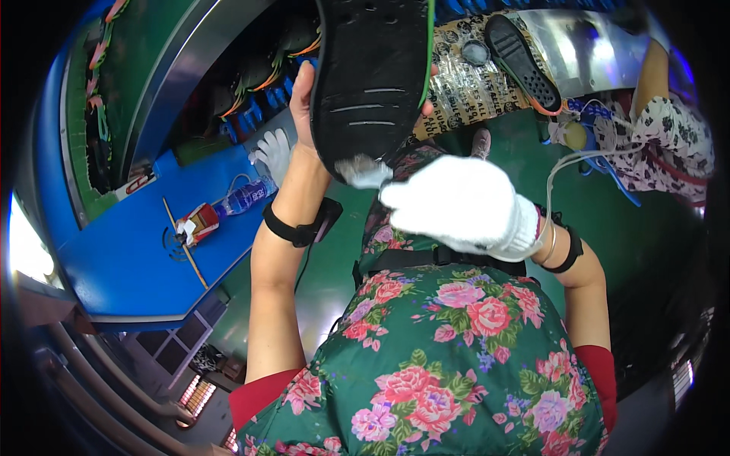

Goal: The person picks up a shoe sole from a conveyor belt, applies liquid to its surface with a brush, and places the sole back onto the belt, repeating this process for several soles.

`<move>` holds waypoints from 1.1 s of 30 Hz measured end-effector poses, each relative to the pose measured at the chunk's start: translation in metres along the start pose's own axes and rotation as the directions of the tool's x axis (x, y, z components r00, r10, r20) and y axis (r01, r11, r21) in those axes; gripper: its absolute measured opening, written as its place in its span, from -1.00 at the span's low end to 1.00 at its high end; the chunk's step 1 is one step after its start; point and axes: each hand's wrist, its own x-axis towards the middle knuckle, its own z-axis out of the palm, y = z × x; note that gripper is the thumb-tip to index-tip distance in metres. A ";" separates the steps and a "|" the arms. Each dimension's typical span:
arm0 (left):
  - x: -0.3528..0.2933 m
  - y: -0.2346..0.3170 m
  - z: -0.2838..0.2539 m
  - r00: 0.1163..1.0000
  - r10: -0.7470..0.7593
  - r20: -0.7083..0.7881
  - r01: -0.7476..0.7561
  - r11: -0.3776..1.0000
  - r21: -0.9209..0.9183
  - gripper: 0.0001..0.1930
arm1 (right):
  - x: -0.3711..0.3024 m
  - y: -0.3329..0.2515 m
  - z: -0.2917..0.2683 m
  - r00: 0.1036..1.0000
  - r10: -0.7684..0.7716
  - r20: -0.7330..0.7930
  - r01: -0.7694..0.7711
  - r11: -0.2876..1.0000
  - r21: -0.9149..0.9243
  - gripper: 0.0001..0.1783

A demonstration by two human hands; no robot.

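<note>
A black shoe sole with a green edge [372,68] is held up at the top centre, its broad dark face toward me. My bare left hand [302,106] grips it, with the thumb along its left side and fingertips showing past its right edge. On my right hand [464,205] is a white knit glove, and its fingers are closed round a small brush [363,172]. The pale brush head touches the sole's lower end; the glove hides most of the handle. Several thin light slits cross the sole's lower half.
Another black sole [523,64] and a small round dish [476,52] lie on a tape-covered bench [464,95]. A blue table [137,258] at left bears a bottle [247,197], a white glove [271,156] and a red box [199,220]. A co-worker's patterned clothing [673,137] shows at right.
</note>
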 end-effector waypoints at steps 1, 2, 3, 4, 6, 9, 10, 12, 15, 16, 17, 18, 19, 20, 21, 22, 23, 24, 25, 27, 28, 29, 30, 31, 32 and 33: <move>0.000 0.000 0.002 0.993 0.023 -0.115 -0.016 0.998 0.065 0.26 | 0.002 -0.008 0.003 0.998 0.033 -0.055 -0.029 0.997 0.068 -0.65; -0.003 -0.002 -0.002 0.996 0.003 -0.086 -0.002 1.000 0.011 0.27 | 0.005 -0.004 -0.004 0.999 0.041 -0.025 -0.034 0.972 0.233 -0.65; -0.007 -0.001 -0.003 0.996 0.013 -0.092 -0.012 1.000 0.011 0.27 | 0.009 -0.001 -0.011 0.999 0.046 0.006 -0.045 0.916 0.398 -0.66; -0.010 0.001 -0.006 0.997 -0.028 -0.073 0.027 1.000 -0.011 0.27 | 0.012 0.001 -0.012 0.998 0.059 -0.026 -0.045 0.931 0.363 -0.66; -0.013 0.005 -0.005 0.997 -0.068 -0.047 0.067 0.997 -0.036 0.26 | 0.015 0.007 -0.013 0.993 0.057 -0.104 -0.034 0.976 0.214 -0.67; -0.009 0.010 0.002 0.973 -0.060 -0.221 0.120 0.956 0.269 0.23 | 0.006 0.009 0.000 0.996 -0.080 -0.027 0.081 0.996 0.039 -0.68; -0.009 0.011 0.002 0.967 -0.048 -0.249 0.118 0.954 0.275 0.22 | 0.007 0.004 0.000 0.995 -0.102 0.019 0.100 0.993 0.066 -0.68; -0.012 0.014 0.000 0.960 -0.025 -0.280 0.108 0.952 0.285 0.21 | 0.013 0.001 -0.002 1.000 0.023 -0.012 -0.018 0.939 0.344 -0.72; -0.017 0.019 -0.002 0.989 -0.055 -0.136 0.087 0.966 0.245 0.20 | 0.024 0.013 -0.004 0.979 0.160 -0.130 -0.111 0.941 0.319 -0.79; -0.016 0.018 -0.001 0.986 -0.027 -0.163 0.063 0.974 0.218 0.19 | 0.022 0.013 -0.001 0.972 0.221 -0.074 -0.174 0.899 0.401 -0.80; -0.015 0.017 0.002 0.982 0.002 -0.189 0.035 0.980 0.195 0.19 | 0.020 0.008 0.002 0.962 0.273 -0.013 -0.234 0.848 0.475 -0.81; -0.016 0.015 0.008 0.983 0.027 -0.181 0.008 0.982 0.189 0.15 | 0.022 0.002 0.000 0.940 0.330 0.090 -0.315 0.731 0.605 -0.84; -0.021 0.012 0.008 0.977 0.057 -0.207 -0.014 0.979 0.202 0.13 | 0.026 -0.004 0.000 0.905 0.418 0.076 -0.355 0.646 0.676 -0.84; -0.024 0.007 -0.001 0.987 0.050 -0.152 -0.035 0.994 0.101 0.08 | 0.028 -0.002 -0.003 0.883 0.469 0.014 -0.368 0.675 0.639 -0.84; -0.028 0.002 -0.008 0.994 0.048 -0.101 -0.049 0.999 0.001 0.04 | 0.028 0.006 -0.005 0.857 0.514 -0.050 -0.381 0.695 0.609 -0.84; -0.024 -0.011 -0.002 0.967 0.112 -0.230 -0.126 0.991 -0.048 -0.01 | 0.028 0.019 -0.012 0.901 0.419 -0.108 -0.343 0.843 0.415 -0.84; -0.026 -0.021 0.006 0.915 0.171 -0.364 -0.216 0.973 -0.085 -0.06 | 0.037 0.023 -0.019 0.914 0.385 -0.130 -0.335 0.894 0.298 -0.84; -0.045 -0.024 -0.014 0.964 0.129 -0.232 -0.190 0.946 -0.262 -0.14 | 0.049 0.024 -0.025 0.942 0.288 -0.173 -0.255 0.948 0.189 -0.83; -0.050 -0.028 -0.006 0.910 0.159 -0.383 -0.139 0.987 0.079 -0.12 | 0.060 0.026 -0.031 0.959 0.193 -0.207 -0.182 0.981 0.071 -0.81; -0.062 -0.034 -0.006 0.972 0.134 -0.195 -0.149 0.986 -0.068 -0.11 | 0.079 0.023 -0.032 0.944 0.084 -0.319 -0.158 0.964 -0.215 -0.75; -0.066 -0.035 -0.008 0.972 0.151 -0.180 -0.163 0.985 -0.053 -0.11 | 0.084 0.023 -0.029 0.955 0.050 -0.291 -0.124 0.963 -0.239 -0.76; -0.072 -0.035 -0.010 0.967 0.190 -0.169 -0.210 0.972 -0.110 -0.12 | 0.086 0.020 -0.025 0.965 0.019 -0.263 -0.090 0.961 -0.262 -0.76; -0.078 -0.033 -0.011 0.959 0.231 -0.163 -0.257 0.952 -0.165 -0.13 | 0.086 0.014 -0.021 0.976 0.028 -0.215 -0.065 0.983 -0.169 -0.76; -0.084 -0.027 -0.010 0.955 0.240 -0.172 -0.272 0.943 -0.193 -0.02 | 0.086 0.015 -0.021 0.987 0.020 -0.159 -0.011 0.999 0.053 -0.76; -0.090 -0.021 -0.007 0.950 0.287 -0.124 -0.301 0.946 -0.120 0.07 | 0.079 0.014 -0.020 0.976 0.150 -0.161 -0.110 0.966 0.233 -0.77; -0.092 -0.008 0.003 0.942 0.328 -0.068 -0.331 0.942 -0.046 0.16 | 0.072 0.014 -0.021 0.952 0.274 -0.140 -0.199 0.894 0.401 -0.79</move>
